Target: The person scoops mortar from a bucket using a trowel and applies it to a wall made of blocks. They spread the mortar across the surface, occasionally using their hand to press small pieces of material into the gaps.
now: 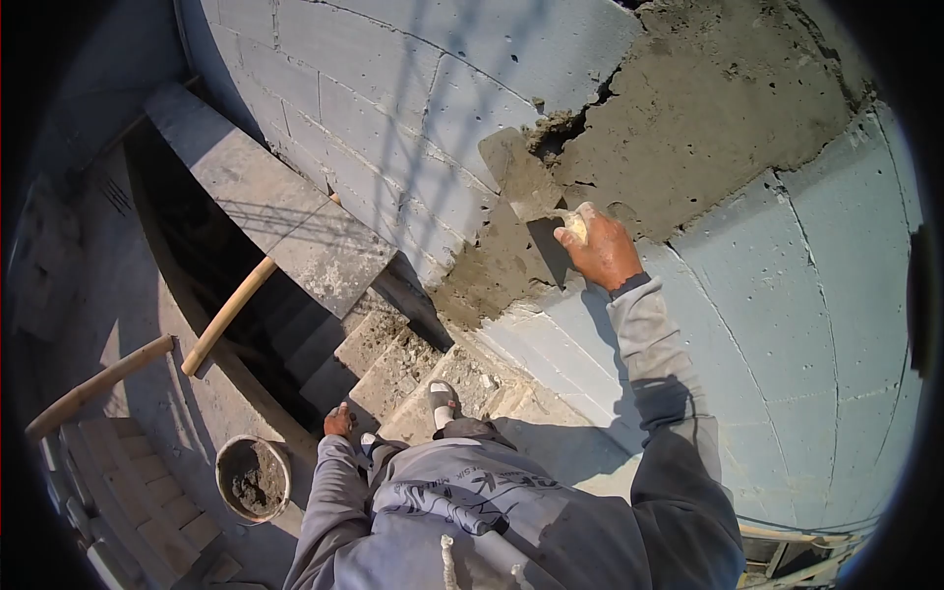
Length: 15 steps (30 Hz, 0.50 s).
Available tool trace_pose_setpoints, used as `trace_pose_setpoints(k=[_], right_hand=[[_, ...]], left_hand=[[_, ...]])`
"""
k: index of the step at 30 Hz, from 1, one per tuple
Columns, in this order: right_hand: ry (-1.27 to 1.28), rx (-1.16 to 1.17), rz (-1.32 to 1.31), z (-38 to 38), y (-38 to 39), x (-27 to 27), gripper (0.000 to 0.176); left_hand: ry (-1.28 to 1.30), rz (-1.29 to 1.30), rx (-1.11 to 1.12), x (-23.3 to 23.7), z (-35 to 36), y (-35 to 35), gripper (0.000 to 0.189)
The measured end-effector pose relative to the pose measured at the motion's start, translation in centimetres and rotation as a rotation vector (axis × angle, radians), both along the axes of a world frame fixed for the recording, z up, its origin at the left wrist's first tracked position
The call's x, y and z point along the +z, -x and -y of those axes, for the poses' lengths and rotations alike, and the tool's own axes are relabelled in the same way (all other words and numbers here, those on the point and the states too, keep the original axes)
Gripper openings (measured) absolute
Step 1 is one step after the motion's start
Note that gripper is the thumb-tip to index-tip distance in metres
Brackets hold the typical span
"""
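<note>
My right hand [602, 248] is closed round the pale handle of a trowel [521, 179], arm stretched out to the wall. The flat metal blade lies against wet grey mortar [713, 123], at a ragged dark gap in the coat. A lower patch of mortar [501, 270] spreads below the blade, between pale block courses. My left hand [339, 421] hangs low by my leg, above the steps; it is small in view and its fingers are partly hidden. A bucket of mortar [254, 479] stands to the left of that arm.
Rough concrete steps [393, 369] descend beside my feet, along a dark stairwell opening [285, 334]. A concrete slab [285, 211] borders the wall. Wooden poles [231, 315] stick out near the opening. Stacked blocks [147, 492] stand at the lower left.
</note>
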State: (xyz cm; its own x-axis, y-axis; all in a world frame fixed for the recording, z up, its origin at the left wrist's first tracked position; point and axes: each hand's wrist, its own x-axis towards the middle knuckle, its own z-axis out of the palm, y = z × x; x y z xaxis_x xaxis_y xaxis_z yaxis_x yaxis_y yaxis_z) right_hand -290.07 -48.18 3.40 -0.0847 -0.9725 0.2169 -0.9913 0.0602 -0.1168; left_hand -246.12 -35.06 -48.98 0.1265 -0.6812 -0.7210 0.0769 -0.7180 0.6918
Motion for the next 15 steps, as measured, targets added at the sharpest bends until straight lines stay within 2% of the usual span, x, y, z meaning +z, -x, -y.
trace_pose_setpoints(k=[4,6,11,15], right_hand=[[-0.133,-0.041,0.005,-1.2,0.9,7.8,0.038],[-0.182,-0.066,0.006,-1.4,1.1,10.3,0.038],[-0.13,-0.073,-0.143,-2.8,-0.3,14.4,0.037],[0.001,0.026,-0.273,-4.7,-2.2,13.9,0.033]], left_hand=[[-0.191,0.024,-0.017,-1.6,-1.7,-2.5,0.042],[-0.194,0.03,0.004,-2.0,-2.4,-2.5,0.042],[-0.215,0.003,-0.041,-2.5,-3.9,-1.7,0.043],[-0.154,-0.106,0.082,-1.5,-3.7,0.2,0.047]])
